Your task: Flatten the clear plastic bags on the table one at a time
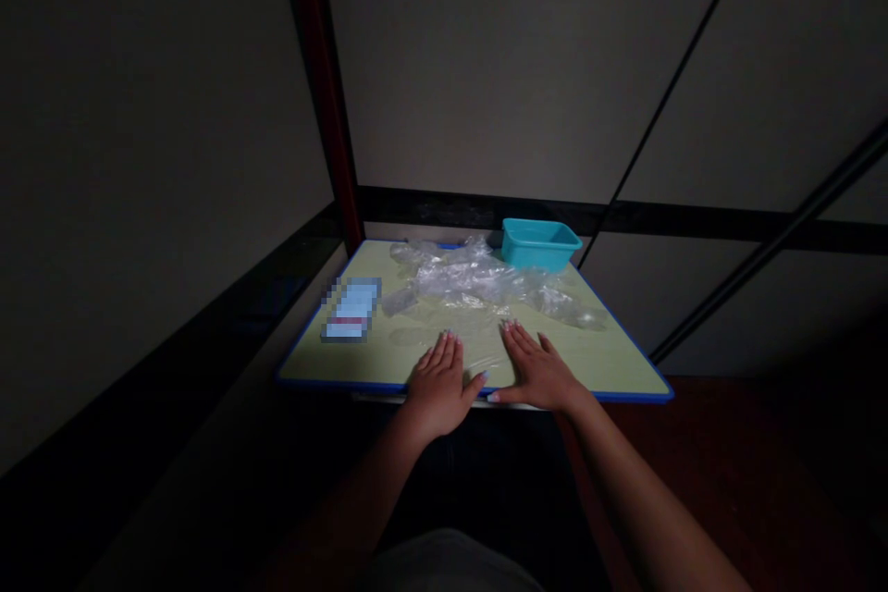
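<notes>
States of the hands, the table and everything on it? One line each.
Left hand: open, palm down.
Right hand: open, palm down.
Clear plastic: crumpled toward the far side, flatter between the hands.
Turquoise bin: upright, unlidded; contents can't be told.
Pixelated item: lying flat, details obscured.
Table: partly covered by plastic.

One table [617, 361] bears one tub [536, 252], one pixelated rectangle [352, 308] and plastic [464, 277] of unclear count.

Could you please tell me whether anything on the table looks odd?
Only the crumpled clear plastic film stands out, lying bunched unevenly across the pale yellow, blue-edged table. I see no spill; pixelation obscures the pale rectangular object.
</notes>
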Tool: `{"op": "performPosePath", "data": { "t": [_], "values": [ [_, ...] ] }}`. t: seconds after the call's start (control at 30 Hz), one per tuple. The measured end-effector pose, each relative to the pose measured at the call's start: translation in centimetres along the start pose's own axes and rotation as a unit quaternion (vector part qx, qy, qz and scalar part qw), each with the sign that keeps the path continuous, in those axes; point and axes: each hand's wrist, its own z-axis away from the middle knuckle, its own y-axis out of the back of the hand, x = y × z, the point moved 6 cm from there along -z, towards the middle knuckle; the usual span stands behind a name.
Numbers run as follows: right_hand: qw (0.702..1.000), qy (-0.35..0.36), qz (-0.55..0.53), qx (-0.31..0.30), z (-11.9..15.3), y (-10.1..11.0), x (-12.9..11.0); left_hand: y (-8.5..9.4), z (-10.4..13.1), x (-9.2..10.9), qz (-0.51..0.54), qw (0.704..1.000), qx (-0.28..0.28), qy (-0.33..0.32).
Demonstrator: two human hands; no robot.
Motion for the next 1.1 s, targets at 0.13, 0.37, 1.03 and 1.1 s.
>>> {"op": "performPosePath", "data": {
  "t": [0.13,0.37,1.03,1.1],
  "values": [
    [1.0,0.0,0.002,0.001,-0.1,-0.2,0.1,0.1,0.7,-1.1,-0.022,1.0,0.011,0.019],
    [1.0,0.001,0.004,0.008,-0.2,-0.4,0.1,0.9,1.8,-3.5,-0.066,0.994,0.015,0.086],
    [1.0,-0.003,0.006,0.006,-0.1,-0.1,-0.1,-0.7,-6.4,2.7,0.034,0.996,-0.038,-0.074],
    [1.0,-0.004,0.006,0.002,-0.1,-0.2,-0.1,-0.7,-6.3,1.4,0.024,0.997,-0.031,-0.059]
  ]
}}
